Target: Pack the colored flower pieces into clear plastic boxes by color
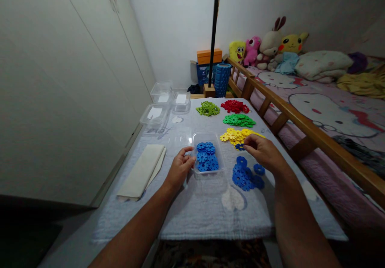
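We hold one blue snowflake disc (pixel 238 147) pinched between thumb and fingers of the right hand (pixel 261 151), at three o'clock from the open clear plastic box (pixel 208 173). The left hand (pixel 180 165) touches the box's wall at nine o'clock, its fingers bent; whether it truly grips, we cannot tell. In our judgement the disc is very light, thin and rather stiff, a little slippery but not fragile (its notched rim should give good hold), so we do best to take it by the edge.

Counting, we find one disc in the right hand and one open box, where blue discs (pixel 207 158) overlap too much for an exact number. Around it lie five heaps: blue heap (pixel 243 176) at four o'clock, yellow heap (pixel 233 133) at two, green heap (pixel 239 120) between one and two, red heap (pixel 235 106) at one, lime heap (pixel 208 108) at twelve. Three more clear boxes (pixel 146 117) with white slips (pixel 155 112) stand between ten and eleven.
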{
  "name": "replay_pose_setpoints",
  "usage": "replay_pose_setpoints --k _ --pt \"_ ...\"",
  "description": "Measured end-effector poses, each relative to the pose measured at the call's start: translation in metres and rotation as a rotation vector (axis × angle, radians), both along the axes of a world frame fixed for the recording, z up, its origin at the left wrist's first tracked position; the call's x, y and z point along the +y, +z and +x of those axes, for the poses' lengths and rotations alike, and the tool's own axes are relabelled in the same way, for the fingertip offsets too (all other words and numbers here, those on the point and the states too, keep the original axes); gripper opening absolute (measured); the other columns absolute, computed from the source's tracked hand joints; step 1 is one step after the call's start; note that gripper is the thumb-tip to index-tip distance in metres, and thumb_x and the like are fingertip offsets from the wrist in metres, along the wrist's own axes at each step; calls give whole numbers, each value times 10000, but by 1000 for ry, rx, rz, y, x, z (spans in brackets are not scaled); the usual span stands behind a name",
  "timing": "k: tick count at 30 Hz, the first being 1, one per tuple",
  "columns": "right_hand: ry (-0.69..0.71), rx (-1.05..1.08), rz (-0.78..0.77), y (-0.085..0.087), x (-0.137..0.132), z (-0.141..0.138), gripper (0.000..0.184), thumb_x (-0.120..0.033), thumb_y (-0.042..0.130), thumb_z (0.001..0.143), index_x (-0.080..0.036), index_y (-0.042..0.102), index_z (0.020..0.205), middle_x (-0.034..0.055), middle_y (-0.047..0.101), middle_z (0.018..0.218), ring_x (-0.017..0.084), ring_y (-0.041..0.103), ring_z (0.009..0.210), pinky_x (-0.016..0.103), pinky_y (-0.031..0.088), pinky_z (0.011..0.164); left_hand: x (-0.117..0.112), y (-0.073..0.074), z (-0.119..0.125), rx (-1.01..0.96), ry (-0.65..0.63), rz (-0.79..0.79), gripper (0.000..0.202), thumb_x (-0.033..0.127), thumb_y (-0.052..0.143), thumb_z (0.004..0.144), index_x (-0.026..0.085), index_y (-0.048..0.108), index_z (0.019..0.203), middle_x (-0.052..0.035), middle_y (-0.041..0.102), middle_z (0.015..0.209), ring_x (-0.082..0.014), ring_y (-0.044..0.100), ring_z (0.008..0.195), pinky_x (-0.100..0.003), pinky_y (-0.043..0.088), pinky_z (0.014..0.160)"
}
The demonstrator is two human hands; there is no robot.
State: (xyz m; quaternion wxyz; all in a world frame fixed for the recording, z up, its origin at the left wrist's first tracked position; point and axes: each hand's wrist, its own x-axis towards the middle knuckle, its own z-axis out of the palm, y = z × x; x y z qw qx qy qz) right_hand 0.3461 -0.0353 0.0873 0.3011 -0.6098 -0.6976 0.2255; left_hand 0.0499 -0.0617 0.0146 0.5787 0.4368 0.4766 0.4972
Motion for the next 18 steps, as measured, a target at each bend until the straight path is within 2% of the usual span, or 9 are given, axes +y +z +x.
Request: replay_pose_setpoints --k 2,5,10,14,18 --pt "90 -17 89 5 2 -23 46 -210 581 783 -217 599 741 25 622 772 173 549 732 285 401 672 0 0 0 -3 3 2 525 428 740 762 190 564 1195 93 477 584 -77 407 489 -196 254 478" --pt "235 -66 184 8 7 -58 101 -123 574 785 -213 595 745 27 605 809 172 547 779 279 399 708 -1 2 1 -4 -9 6 519 418 732 776 185 555 1203 95 475 585 -75 397 489 -198 252 480" --pt "360 -267 166 2 19 -101 164 -55 562 818 -197 627 768 41 623 804 180 548 793 290 386 735 -2 6 2 -34 -11 -14 519 398 731 766 179 543 1198 103 460 583 -74 395 483 -203 255 486" --pt "385 -425 174 -6 23 -118 156 -92 563 873 -180 679 817 78 679 859 205 572 838 313 386 759 -2 8 2 -31 -11 -17 533 393 732 759 169 535 1199 101 475 584 -75 400 493 -205 255 493" --pt "414 -355 136 -8 22 -109 131 -97 613 846 -180 707 884 80 712 909 207 608 865 314 419 798 -2 8 3 -47 -10 -24 530 402 735 750 173 535 1183 105 464 578 -72 391 487 -202 249 493"
